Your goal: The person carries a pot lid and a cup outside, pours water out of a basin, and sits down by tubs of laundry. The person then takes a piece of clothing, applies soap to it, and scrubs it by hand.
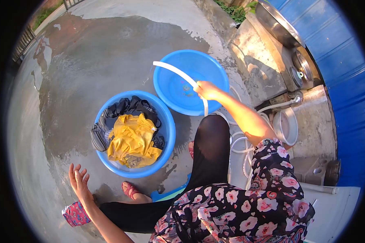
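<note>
The right hand point(207, 90) is closed around a white hose point(175, 70), a little before one o'clock from the middle of the view. The pale open end of this hose points to ten o'clock, near the rim of a blue basin point(220, 71), which stands on the concrete floor point(75, 121) at twelve o'clock and has a small colourful pattern on its bottom. At nine o'clock there is a second blue basin point(171, 133), its rim very near the first one; whether they touch, I cannot tell. In it lie dark clothes point(127, 106), and a yellow garment point(133, 137) is crumpled upon them, with a striped cloth point(97, 137) at its nine o'clock side. The left hand point(80, 182) is open at eight o'clock, the fingers apart and a little bent, and it holds nothing; a pink patterned cloth point(76, 214) is just beside its wrist. Loops of the hose rest on the floor toward four o'clock, near a white bucket point(286, 126), and a big metal bowl point(278, 25) leans against the blue wall point(346, 81) between one and two o'clock
</note>
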Demonstrator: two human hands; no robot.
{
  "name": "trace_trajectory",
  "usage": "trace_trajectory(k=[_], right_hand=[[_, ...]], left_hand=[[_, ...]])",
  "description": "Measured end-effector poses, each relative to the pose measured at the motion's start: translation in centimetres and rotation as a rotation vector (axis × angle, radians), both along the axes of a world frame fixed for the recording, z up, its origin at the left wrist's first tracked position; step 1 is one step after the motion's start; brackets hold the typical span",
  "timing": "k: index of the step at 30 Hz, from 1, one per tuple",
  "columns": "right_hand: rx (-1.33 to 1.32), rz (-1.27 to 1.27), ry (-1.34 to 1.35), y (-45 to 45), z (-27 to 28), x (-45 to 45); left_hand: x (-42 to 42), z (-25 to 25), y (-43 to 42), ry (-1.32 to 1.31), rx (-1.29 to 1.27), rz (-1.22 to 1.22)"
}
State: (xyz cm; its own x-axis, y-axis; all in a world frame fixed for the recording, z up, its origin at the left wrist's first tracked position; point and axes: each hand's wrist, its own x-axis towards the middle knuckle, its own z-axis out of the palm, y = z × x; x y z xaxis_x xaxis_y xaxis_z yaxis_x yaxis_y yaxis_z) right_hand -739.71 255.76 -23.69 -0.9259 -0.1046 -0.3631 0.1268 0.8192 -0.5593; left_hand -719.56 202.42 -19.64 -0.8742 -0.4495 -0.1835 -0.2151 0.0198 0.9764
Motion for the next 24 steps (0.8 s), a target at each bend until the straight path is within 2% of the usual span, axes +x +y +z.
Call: trace_trajectory(k=[2,6,8,10,12,14,16,18,20,24], right_hand=[[-0.17,-0.202,0.052,4.8,0.7,0.2],[-0.291,-0.509,0.138,12.8,7.0,2.1],[-0.257,-0.611,0.185,16.6,9.6,2.6],[-0.064,-0.551,0.29,22.6,9.8,2.2],[0.506,-0.425,0.397,25.0,12.9,2.5],[0.607,-0.394,0.474,27.7,14.4,2.1],[0.77,-0.49,0.338,29.1,15.6,1.3],[0.848,-0.485,0.379,29.9,14.9,0.8],[0.904,-0.47,0.198,29.6,13.5,0.7],[0.915,-0.501,0.049,28.1,7.3,1.8]], left_hand=[[-0.2,-0.3,0.3,-0.029,-0.001,-0.039],[-1.0,-1.2,0.2,-0.055,-0.049,-0.078],[-1.5,-1.2,0.6,-0.09,-0.056,-0.038],[-1.8,-1.4,0.9,-0.108,-0.068,-0.052],[-2.0,-1.6,1.2,-0.124,-0.082,-0.053],[-2.1,-1.9,1.5,-0.168,-0.103,-0.074],[-2.2,-2.5,1.2,-0.194,-0.112,-0.089],[-2.2,-3.1,1.0,-0.206,-0.122,-0.09],[-2.0,-3.5,1.2,-0.262,-0.119,-0.07],[-1.8,-4.1,1.3,-0.312,-0.113,-0.032]])
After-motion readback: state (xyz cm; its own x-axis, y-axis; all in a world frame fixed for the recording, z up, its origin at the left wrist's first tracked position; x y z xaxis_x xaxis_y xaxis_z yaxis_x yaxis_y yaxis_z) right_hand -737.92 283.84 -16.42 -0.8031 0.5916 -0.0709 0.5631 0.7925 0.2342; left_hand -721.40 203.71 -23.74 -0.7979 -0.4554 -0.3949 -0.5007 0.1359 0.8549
